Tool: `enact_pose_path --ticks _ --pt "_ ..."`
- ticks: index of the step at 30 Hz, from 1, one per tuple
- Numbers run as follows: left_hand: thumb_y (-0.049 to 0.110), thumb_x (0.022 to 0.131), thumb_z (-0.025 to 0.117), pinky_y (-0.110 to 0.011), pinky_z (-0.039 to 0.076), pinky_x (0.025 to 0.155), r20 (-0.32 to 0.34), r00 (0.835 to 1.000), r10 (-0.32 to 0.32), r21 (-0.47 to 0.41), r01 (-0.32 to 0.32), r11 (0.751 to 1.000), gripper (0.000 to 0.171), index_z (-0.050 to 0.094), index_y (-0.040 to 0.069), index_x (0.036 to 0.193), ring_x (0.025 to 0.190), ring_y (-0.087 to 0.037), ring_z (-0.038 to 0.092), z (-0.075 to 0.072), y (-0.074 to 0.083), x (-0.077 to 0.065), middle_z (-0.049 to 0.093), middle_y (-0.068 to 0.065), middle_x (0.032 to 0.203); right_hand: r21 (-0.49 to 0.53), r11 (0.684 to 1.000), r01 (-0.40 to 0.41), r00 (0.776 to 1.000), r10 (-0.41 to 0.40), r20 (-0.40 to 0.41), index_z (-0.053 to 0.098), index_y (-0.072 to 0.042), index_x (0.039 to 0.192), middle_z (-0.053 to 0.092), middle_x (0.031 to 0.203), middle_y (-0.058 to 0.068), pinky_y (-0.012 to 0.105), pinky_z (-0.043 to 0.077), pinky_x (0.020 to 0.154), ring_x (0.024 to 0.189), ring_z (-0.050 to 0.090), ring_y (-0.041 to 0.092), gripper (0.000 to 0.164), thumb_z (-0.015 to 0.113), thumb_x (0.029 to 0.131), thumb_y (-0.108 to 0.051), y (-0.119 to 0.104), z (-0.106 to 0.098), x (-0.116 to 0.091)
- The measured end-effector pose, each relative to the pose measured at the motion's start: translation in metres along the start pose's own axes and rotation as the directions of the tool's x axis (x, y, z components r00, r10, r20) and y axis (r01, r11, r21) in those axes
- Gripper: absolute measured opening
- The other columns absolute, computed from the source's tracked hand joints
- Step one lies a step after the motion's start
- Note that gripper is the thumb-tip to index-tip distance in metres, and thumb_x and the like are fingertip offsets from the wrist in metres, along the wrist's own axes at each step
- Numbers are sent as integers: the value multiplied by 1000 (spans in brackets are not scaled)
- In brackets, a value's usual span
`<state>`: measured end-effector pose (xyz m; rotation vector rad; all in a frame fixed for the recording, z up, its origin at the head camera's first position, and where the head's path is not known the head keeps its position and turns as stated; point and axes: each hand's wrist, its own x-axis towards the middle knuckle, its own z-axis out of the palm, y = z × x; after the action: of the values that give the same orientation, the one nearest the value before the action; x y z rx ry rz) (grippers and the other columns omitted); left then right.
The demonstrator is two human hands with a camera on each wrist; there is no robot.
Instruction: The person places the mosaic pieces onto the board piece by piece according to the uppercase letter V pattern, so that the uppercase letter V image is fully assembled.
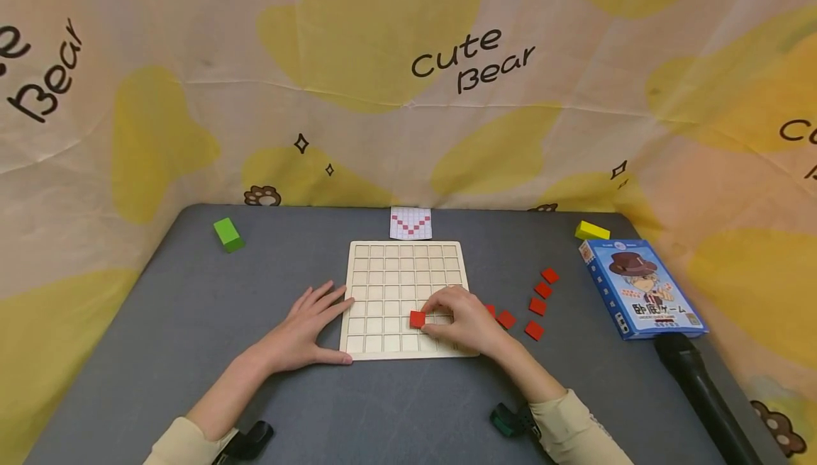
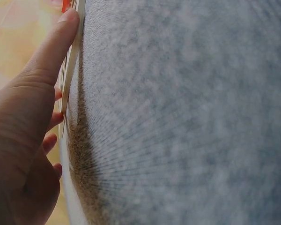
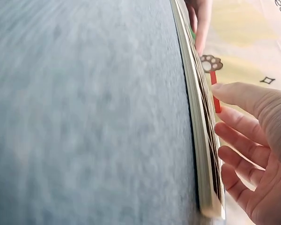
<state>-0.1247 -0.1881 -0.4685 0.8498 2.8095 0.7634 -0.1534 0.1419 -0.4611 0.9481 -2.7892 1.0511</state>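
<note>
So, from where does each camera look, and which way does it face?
Head: on the head, facing forward and down at the grid board; left hand, right hand and forearms show.
Left wrist: worn there, facing the left hand at the board's edge; mainly that hand shows.
Right wrist: worn there, facing the right hand pinching a red tile; part of the left hand shows.
Head and right wrist both show this tile.

Head view has even, soft, moderately bright light and is mostly sharp; on the grey matte tabletop, a faint shadow lies below the left hand. In L wrist pic, this hand is dim vs. the overbright yellow-and-cream printed cloth; tabletop is blurry w/ radial streaks, brownish shade near its edge. R wrist pic is brighter, tabletop also out of focus.
</note>
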Motion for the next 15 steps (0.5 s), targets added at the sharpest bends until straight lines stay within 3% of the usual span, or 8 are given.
enact_pose_path --ticks 6,15 --pt "65 71 76 -58 7 115 5 1000 -4 -4 4 1000 102 41 12 150 147 -34 13 0 -1 -1 29 -11 157 -28 1000 9 999 -8 40 72 -22 98 65 97 -12 31 47 86 97 53 10 21 81 79 -27 -5 6 3" --pt "65 71 75 -58 6 115 3 1000 -3 -14 3 1000 101 41 13 150 147 -34 12 0 -2 -1 29 -10 157 -35 997 72 997 -72 13 73 -18 97 66 98 -8 32 47 88 99 55 12 22 83 77 -22 -8 10 4"
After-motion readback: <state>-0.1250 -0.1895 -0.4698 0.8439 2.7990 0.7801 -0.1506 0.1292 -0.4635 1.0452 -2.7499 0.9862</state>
